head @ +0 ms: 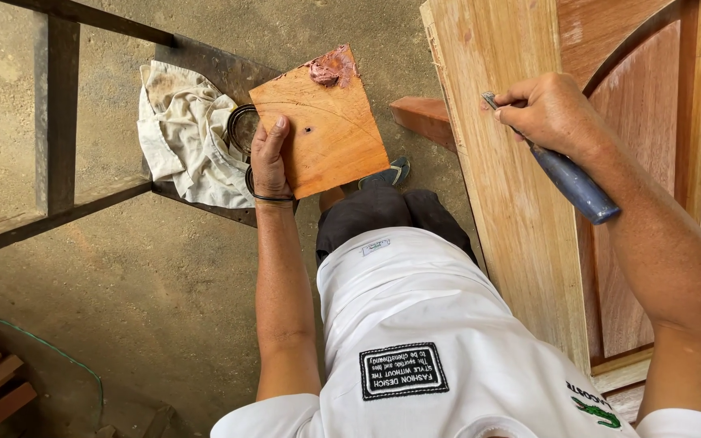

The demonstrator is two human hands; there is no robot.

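While my left hand (270, 159) grips the putty board (319, 122), my right hand (549, 109) clamps the blue-handled tool (571, 180) — a slip could gouge the door (513, 203)

Single head-worn view: you look steeply down, close over your own torso and arms, toward the dirt floor (148, 276) and the wooden door (513, 178) at right.

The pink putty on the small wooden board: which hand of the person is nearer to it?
Left. The left hand holds the small wooden board carrying the pink putty at its far corner. The right hand is away at the wooden door, gripping a blue-handled tool.
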